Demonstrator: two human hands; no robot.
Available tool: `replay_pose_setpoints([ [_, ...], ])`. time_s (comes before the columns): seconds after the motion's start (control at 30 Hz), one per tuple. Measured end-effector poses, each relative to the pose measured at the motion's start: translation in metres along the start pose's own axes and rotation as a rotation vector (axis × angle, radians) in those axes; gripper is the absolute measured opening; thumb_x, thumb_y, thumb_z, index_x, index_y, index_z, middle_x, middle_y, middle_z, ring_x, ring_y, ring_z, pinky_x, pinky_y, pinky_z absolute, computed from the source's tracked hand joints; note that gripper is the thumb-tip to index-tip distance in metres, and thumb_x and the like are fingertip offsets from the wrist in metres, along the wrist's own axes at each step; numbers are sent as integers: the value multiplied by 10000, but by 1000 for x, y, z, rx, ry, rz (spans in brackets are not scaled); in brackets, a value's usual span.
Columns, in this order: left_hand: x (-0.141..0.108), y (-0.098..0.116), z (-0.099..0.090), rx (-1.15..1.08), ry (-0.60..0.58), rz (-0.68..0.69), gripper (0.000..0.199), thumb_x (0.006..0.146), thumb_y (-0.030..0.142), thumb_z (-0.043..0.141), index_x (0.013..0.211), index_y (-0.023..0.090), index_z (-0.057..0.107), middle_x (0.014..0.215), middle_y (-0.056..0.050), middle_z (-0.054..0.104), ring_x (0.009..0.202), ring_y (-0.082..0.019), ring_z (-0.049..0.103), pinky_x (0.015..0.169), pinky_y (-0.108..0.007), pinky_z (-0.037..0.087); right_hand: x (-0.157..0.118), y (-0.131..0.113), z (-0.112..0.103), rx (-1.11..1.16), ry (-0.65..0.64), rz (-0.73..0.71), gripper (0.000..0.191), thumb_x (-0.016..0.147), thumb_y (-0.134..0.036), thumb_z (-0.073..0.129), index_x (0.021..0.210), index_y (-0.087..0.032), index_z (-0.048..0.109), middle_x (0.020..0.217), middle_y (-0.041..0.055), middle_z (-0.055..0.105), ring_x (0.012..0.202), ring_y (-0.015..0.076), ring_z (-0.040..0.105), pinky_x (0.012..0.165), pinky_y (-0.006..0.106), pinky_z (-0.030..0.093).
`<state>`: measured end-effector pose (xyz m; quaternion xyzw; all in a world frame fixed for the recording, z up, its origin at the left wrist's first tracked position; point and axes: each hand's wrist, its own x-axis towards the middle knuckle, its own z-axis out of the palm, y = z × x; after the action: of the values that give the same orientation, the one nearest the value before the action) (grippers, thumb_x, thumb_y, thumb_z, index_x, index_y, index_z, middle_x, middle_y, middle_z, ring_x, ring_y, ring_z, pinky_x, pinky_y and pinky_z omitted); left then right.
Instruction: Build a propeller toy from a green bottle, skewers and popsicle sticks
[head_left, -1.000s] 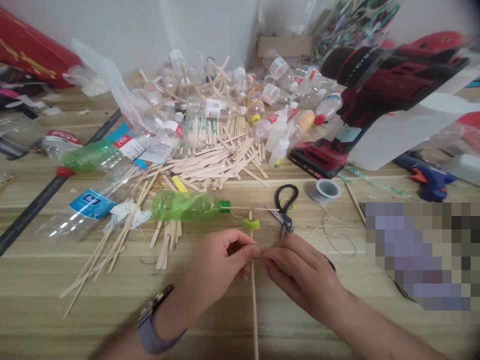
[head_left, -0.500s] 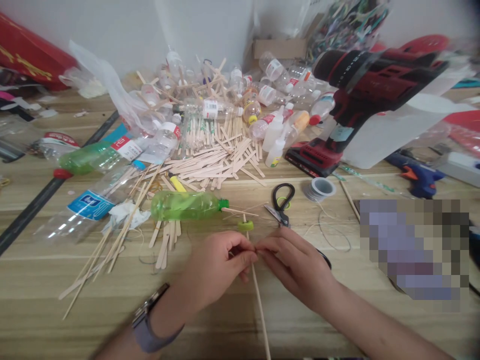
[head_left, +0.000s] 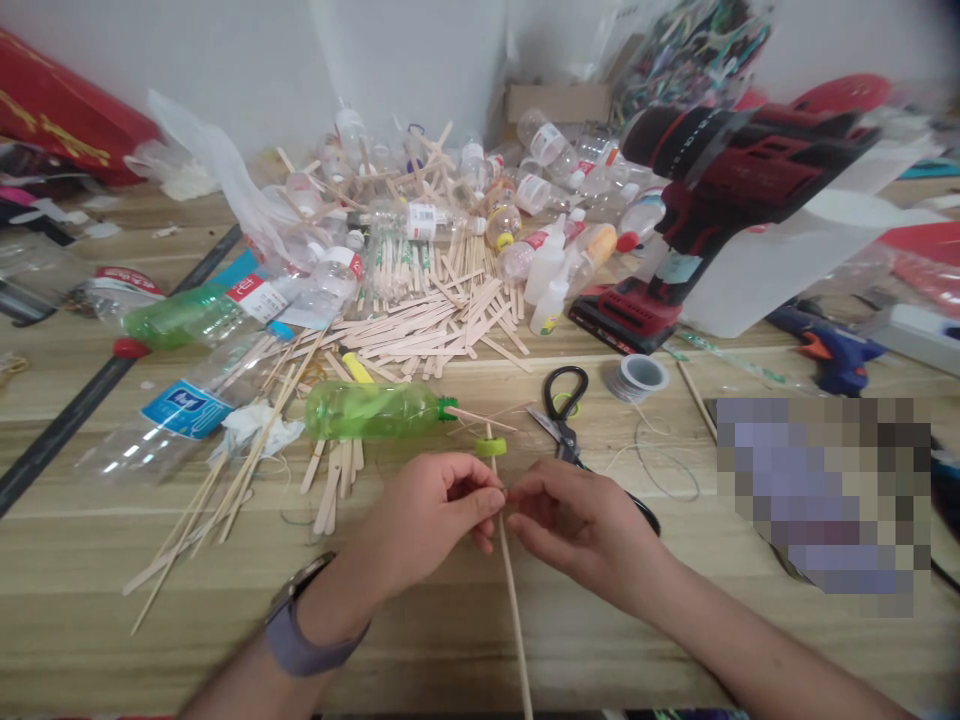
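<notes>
A thin wooden stick (head_left: 511,610) runs from the front edge of the table up through a lime-green bottle cap (head_left: 491,447). My left hand (head_left: 442,515) is closed in a pinch around the stick, just below the cap. Facing it, my right hand (head_left: 581,520) has its thumb and index finger apart, with the fingertips close to the left ones. Anything fine between the fingertips is too small to make out. Beyond the left hand a green plastic bottle (head_left: 367,410) lies on its side, a flat stick in its mouth. Black-handled scissors (head_left: 562,425) lie behind the right hand.
A spool of thread (head_left: 637,377) stands right of the scissors, loose thread trailing from it. Behind it is a red and black drill (head_left: 697,220). Flat craft sticks (head_left: 420,330) and clear bottles (head_left: 532,190) pile at the back. A glue gun (head_left: 832,345) lies right.
My right thumb and index finger have parted from their pinch. My left fingertips have shifted slightly left on the stick, and its lower end has swung left.
</notes>
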<state>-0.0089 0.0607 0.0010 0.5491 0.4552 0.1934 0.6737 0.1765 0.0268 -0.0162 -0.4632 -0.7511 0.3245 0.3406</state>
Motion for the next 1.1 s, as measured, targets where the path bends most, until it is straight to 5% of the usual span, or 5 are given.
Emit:
replay_pose_setpoints([
  [0.3,0,0,1,-68,-30,-23,72,769,229,611,733,169,591,598,48,597,543,-105,569,581,-240,445,-1,-3,4,31,7,-7,144,858,-143,545,745,-186,623,633,-21,559,547,103,527,502,193,398],
  [0.57,1,-3,1,-33,15,-54,68,659,152,608,643,179,547,546,48,591,525,-100,518,545,-226,368,-5,1,11,-129,75,-218,157,838,-113,537,705,-195,554,574,-46,516,537,103,484,544,221,355],
  [0.8,0,-1,2,68,86,-21,84,638,153,606,627,185,528,562,68,506,545,-93,435,525,-226,311,-4,2,11,-138,60,-196,152,832,-101,531,716,-200,531,580,-49,521,542,103,477,562,232,349],
  [1.1,1,-6,8,-64,103,-60,99,618,147,610,613,185,519,530,73,526,527,-88,449,527,-223,316,-5,2,11,-131,73,-211,149,823,-98,529,713,-198,533,576,-51,518,541,102,479,551,227,343],
])
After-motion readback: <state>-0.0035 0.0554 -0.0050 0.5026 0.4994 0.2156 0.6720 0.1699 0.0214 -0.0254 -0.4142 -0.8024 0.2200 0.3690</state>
